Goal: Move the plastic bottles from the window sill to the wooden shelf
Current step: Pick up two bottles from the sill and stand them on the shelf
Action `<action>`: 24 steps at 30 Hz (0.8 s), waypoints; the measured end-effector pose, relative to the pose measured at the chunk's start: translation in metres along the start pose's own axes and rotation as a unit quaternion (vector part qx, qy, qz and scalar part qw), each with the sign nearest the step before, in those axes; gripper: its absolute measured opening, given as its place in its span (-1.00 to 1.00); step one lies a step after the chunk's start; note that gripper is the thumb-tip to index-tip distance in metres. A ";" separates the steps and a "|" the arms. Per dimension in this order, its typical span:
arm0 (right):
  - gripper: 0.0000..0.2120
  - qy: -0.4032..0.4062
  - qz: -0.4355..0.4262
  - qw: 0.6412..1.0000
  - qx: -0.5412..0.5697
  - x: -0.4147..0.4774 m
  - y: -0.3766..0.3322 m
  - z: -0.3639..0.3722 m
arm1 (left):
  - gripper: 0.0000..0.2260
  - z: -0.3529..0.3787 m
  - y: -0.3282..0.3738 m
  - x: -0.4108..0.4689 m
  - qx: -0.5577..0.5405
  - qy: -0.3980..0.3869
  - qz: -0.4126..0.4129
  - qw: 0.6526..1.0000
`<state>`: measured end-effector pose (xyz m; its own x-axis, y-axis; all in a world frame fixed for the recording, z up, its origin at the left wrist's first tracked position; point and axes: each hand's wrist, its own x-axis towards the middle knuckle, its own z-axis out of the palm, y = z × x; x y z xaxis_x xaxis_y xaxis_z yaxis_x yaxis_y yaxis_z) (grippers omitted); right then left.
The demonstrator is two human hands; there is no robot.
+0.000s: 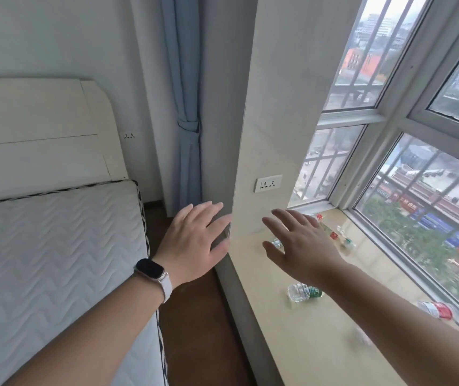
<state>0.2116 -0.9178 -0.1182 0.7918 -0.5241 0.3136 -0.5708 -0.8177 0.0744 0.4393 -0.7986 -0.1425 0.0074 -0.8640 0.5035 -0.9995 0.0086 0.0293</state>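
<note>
Hands: two are seen, both bare and stretched forward.
Left hand [195,240]: held flat over the floor gap beside the window sill [300,344], fingers [211,211] spread wide, nothing gripped; a watch [152,271] with a pale strap is worn on the wrist.
Right hand [303,246]: held above the far end of the sill, fingers [281,218] splayed open, nothing grasped.
Plastic bottles: at least five can be made out, all lying on the sill.
Green-label bottle [305,291]: one, clear, lying on its side just beside the right forearm.
Red-label bottle [435,310]: one, lying near the window frame, partly covered by the arm.
Far bottles [334,232]: about three small ones are grouped past the right hand, near the corner; the exact count cannot be told.
Sockets: two wall plates are seen, one [268,183] above the sill.
Bed [56,246]: one, with a quilted mattress, at the left.
Curtain [186,107]: one, blue, tied back.
</note>
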 end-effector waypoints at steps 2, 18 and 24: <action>-0.54 0.006 0.011 1.000 0.002 0.008 0.007 0.007 | -0.62 0.009 -0.004 0.015 -0.005 -0.006 0.000 1.000; -0.53 0.006 0.096 0.995 0.028 0.081 0.121 0.080 | -0.61 0.107 -0.012 0.164 -0.043 -0.081 0.012 0.996; -0.51 -0.029 0.156 0.986 0.053 0.103 0.176 0.112 | -0.61 0.147 -0.010 0.220 -0.039 -0.116 0.060 0.991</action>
<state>0.2172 -1.1419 -0.1787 0.5943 -0.7640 0.2512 -0.7648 -0.6335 -0.1171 0.4465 -1.0621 -0.1588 -0.1274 -0.9465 0.2966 -0.9874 0.1492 0.0519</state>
